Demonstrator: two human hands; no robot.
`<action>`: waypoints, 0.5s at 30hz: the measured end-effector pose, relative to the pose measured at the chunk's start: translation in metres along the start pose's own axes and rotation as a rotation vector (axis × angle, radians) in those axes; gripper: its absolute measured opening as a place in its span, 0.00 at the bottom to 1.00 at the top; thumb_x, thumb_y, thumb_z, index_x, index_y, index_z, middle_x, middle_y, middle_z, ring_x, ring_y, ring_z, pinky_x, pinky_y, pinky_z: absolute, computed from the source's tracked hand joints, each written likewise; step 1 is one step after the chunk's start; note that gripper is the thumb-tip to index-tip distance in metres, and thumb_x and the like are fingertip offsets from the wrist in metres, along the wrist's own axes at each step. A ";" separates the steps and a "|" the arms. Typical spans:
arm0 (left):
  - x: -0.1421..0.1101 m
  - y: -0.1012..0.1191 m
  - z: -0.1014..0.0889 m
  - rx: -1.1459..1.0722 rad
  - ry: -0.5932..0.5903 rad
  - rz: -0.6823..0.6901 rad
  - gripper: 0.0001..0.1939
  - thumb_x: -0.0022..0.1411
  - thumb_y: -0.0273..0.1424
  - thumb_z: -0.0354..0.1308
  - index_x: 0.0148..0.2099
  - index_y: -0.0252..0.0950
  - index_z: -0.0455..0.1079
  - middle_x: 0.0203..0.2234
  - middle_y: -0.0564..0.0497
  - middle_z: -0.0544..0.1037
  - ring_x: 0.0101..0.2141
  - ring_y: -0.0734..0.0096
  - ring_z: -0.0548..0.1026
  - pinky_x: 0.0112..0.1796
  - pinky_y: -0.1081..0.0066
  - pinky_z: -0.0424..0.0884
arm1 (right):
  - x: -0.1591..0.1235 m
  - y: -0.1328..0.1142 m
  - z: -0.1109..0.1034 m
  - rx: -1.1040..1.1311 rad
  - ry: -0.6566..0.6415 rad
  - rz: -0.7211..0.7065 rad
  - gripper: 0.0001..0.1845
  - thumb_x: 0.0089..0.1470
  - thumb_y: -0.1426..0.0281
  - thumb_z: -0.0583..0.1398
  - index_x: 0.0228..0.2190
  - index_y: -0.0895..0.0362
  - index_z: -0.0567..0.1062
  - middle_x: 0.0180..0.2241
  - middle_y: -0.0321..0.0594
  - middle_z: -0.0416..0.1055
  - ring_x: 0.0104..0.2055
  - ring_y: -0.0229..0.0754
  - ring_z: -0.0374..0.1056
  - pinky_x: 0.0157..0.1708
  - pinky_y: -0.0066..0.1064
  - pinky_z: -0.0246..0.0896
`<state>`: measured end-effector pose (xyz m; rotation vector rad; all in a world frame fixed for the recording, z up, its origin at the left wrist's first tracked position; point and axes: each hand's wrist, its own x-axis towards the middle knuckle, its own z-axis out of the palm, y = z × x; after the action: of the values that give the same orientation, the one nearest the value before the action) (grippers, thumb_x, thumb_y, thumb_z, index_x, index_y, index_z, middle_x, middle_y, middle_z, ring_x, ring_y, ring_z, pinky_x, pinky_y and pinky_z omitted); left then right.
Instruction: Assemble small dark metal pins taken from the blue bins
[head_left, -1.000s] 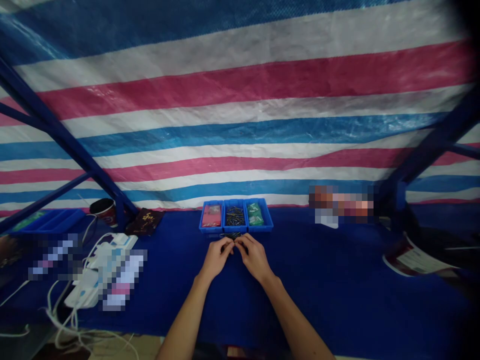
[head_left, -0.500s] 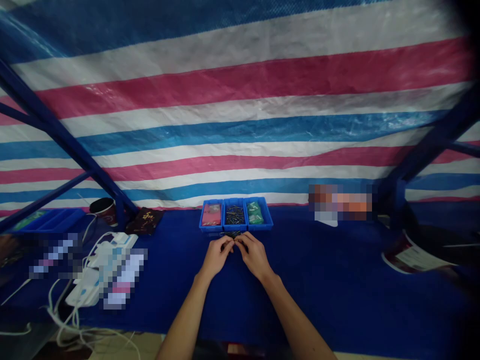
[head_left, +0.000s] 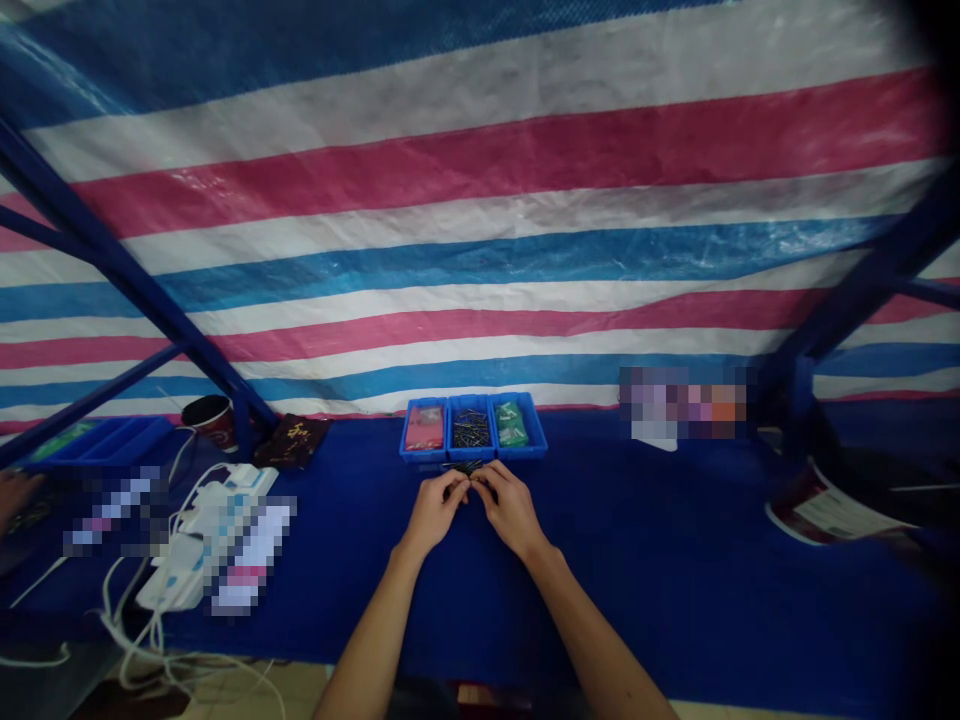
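Note:
My left hand [head_left: 438,510] and my right hand [head_left: 507,503] meet at their fingertips over the blue tabletop. Both are closed in a pinch, and whatever sits between the fingers is too small to make out. Just beyond the fingertips lies a small pile of dark, thin screw-like pieces [head_left: 461,466]. Behind it stand three joined blue bins. The left bin [head_left: 424,458] holds a pink bag, the middle bin [head_left: 472,456] many dark screw-like pieces, and the right bin [head_left: 534,452] green packets with pale pieces.
On the left lie a white power strip [head_left: 176,575] with cables, a dark packet [head_left: 292,440], a cup [head_left: 214,420] and a blue tray [head_left: 135,440]. Another person's hand [head_left: 15,495] shows at the left edge. A large tub [head_left: 832,510] stands at the right.
My hands stay together in nearly the same place, with only slight finger movement. The other person's hand at the left edge shows a little more. The view has shifted slightly.

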<state>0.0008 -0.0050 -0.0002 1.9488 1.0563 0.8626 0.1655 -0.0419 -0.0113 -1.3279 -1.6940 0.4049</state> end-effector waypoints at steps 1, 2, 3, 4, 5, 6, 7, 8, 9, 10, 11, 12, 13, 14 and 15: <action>0.000 0.000 0.000 -0.001 0.000 0.003 0.17 0.70 0.40 0.51 0.36 0.35 0.74 0.23 0.53 0.75 0.24 0.72 0.72 0.31 0.75 0.65 | 0.000 0.000 0.000 0.001 0.003 0.002 0.10 0.65 0.70 0.54 0.40 0.51 0.76 0.39 0.40 0.74 0.37 0.42 0.72 0.38 0.32 0.65; 0.000 0.000 0.000 -0.002 0.000 0.007 0.17 0.70 0.40 0.51 0.36 0.35 0.74 0.23 0.53 0.76 0.25 0.73 0.72 0.31 0.75 0.65 | 0.000 0.000 0.000 0.003 0.007 0.004 0.10 0.65 0.70 0.54 0.40 0.51 0.76 0.39 0.39 0.73 0.37 0.42 0.72 0.38 0.32 0.65; 0.000 0.000 0.000 -0.003 0.000 0.010 0.16 0.70 0.39 0.51 0.36 0.35 0.74 0.23 0.53 0.76 0.25 0.73 0.72 0.31 0.76 0.65 | 0.000 0.000 0.000 0.005 0.010 0.006 0.09 0.65 0.70 0.54 0.40 0.51 0.75 0.39 0.39 0.73 0.37 0.42 0.72 0.38 0.31 0.65; 0.000 0.000 0.000 -0.004 -0.001 0.011 0.16 0.70 0.39 0.51 0.36 0.35 0.74 0.23 0.53 0.76 0.25 0.73 0.72 0.31 0.76 0.65 | 0.000 0.000 0.000 0.006 0.012 0.008 0.09 0.64 0.71 0.55 0.40 0.51 0.75 0.39 0.39 0.73 0.37 0.42 0.72 0.38 0.31 0.65; 0.000 0.000 0.000 -0.004 0.000 0.010 0.16 0.70 0.39 0.51 0.36 0.35 0.73 0.23 0.53 0.76 0.25 0.73 0.72 0.31 0.76 0.65 | 0.000 0.000 0.000 0.008 0.013 0.010 0.09 0.64 0.71 0.55 0.40 0.51 0.75 0.39 0.39 0.73 0.37 0.42 0.72 0.38 0.31 0.65; 0.000 0.000 0.000 -0.004 0.001 0.007 0.16 0.70 0.39 0.51 0.36 0.35 0.73 0.23 0.53 0.76 0.25 0.73 0.72 0.31 0.76 0.65 | 0.000 0.000 0.000 0.008 0.011 0.010 0.08 0.64 0.72 0.55 0.40 0.51 0.75 0.39 0.38 0.73 0.37 0.41 0.72 0.38 0.31 0.65; 0.000 0.000 0.000 -0.002 0.001 0.005 0.16 0.70 0.39 0.51 0.36 0.35 0.73 0.23 0.53 0.76 0.25 0.73 0.72 0.31 0.76 0.65 | 0.000 0.000 0.000 0.007 0.008 0.010 0.08 0.64 0.72 0.55 0.40 0.51 0.75 0.39 0.38 0.73 0.37 0.41 0.71 0.38 0.31 0.64; 0.000 0.000 0.000 -0.001 0.002 0.003 0.16 0.70 0.39 0.51 0.36 0.35 0.73 0.23 0.53 0.76 0.25 0.73 0.72 0.31 0.76 0.65 | 0.000 0.000 0.000 0.006 0.006 0.009 0.08 0.64 0.72 0.55 0.39 0.52 0.75 0.39 0.38 0.73 0.37 0.41 0.71 0.38 0.30 0.64; 0.000 0.000 0.000 0.001 0.002 0.002 0.16 0.70 0.40 0.51 0.36 0.35 0.73 0.23 0.53 0.75 0.25 0.73 0.72 0.31 0.76 0.65 | 0.000 0.000 0.000 0.004 0.006 0.007 0.08 0.64 0.72 0.55 0.39 0.52 0.75 0.38 0.38 0.73 0.36 0.41 0.71 0.37 0.30 0.64; 0.000 0.000 0.000 0.002 0.003 0.002 0.17 0.70 0.40 0.51 0.36 0.34 0.73 0.23 0.53 0.75 0.25 0.73 0.72 0.31 0.76 0.65 | 0.000 0.000 0.000 0.002 0.008 0.006 0.08 0.64 0.72 0.55 0.38 0.52 0.74 0.38 0.38 0.73 0.36 0.41 0.71 0.37 0.30 0.64; 0.000 0.001 0.000 0.002 0.002 0.003 0.17 0.70 0.40 0.51 0.36 0.34 0.73 0.23 0.53 0.75 0.25 0.73 0.72 0.31 0.76 0.65 | 0.000 -0.001 -0.001 0.000 0.010 0.005 0.08 0.64 0.72 0.55 0.37 0.52 0.74 0.38 0.38 0.73 0.36 0.41 0.71 0.37 0.30 0.64; 0.000 0.001 0.000 0.001 0.001 0.004 0.17 0.70 0.40 0.51 0.37 0.34 0.73 0.23 0.53 0.76 0.25 0.73 0.72 0.31 0.76 0.65 | 0.000 -0.001 -0.001 -0.002 0.012 0.004 0.08 0.64 0.72 0.55 0.37 0.52 0.74 0.38 0.38 0.73 0.35 0.41 0.71 0.37 0.30 0.64; 0.000 0.001 0.000 -0.001 0.002 0.005 0.17 0.70 0.40 0.51 0.37 0.34 0.73 0.23 0.53 0.76 0.25 0.73 0.72 0.31 0.76 0.65 | 0.000 -0.002 -0.001 -0.004 0.014 0.004 0.08 0.64 0.71 0.54 0.37 0.52 0.74 0.37 0.38 0.73 0.35 0.41 0.71 0.36 0.30 0.64; 0.000 0.001 0.000 -0.003 0.005 0.005 0.17 0.70 0.40 0.51 0.38 0.34 0.73 0.23 0.53 0.76 0.25 0.73 0.72 0.31 0.76 0.65 | 0.000 -0.003 -0.002 -0.004 0.013 0.003 0.08 0.64 0.71 0.54 0.36 0.52 0.74 0.37 0.38 0.73 0.35 0.40 0.70 0.36 0.30 0.64; 0.000 0.000 0.000 -0.005 0.008 0.005 0.16 0.70 0.40 0.51 0.38 0.35 0.74 0.23 0.53 0.76 0.25 0.73 0.72 0.31 0.76 0.65 | 0.000 -0.004 -0.002 -0.004 0.012 0.004 0.09 0.65 0.71 0.54 0.36 0.52 0.74 0.37 0.38 0.73 0.34 0.40 0.70 0.36 0.30 0.64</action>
<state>0.0012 -0.0055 -0.0001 1.9462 1.0539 0.8750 0.1653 -0.0435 -0.0074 -1.3341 -1.6840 0.3954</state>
